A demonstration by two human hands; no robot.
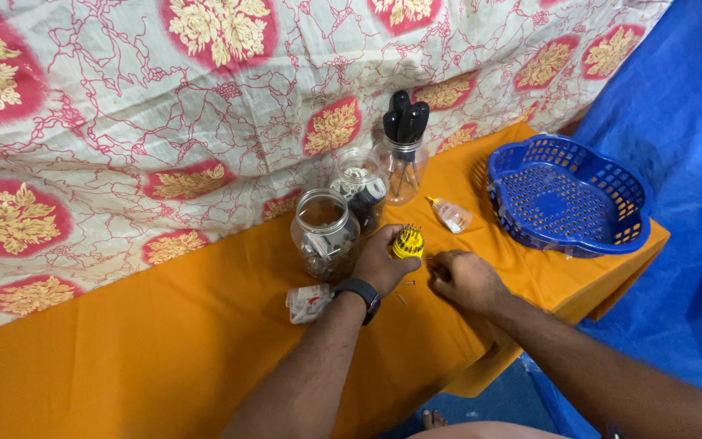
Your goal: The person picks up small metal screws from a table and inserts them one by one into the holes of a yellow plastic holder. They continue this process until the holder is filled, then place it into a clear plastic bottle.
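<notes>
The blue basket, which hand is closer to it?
The right hand. It rests on the orange cloth, below and left of the blue basket, with a clear gap between. The left hand is farther off, by the yellow bit holder.

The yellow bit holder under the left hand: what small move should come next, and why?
Probably the right hand should lift one loose bit off the orange cloth and seat it in the yellow bit holder, because the left hand steadies that holder and small bits lie between both hands.
</notes>
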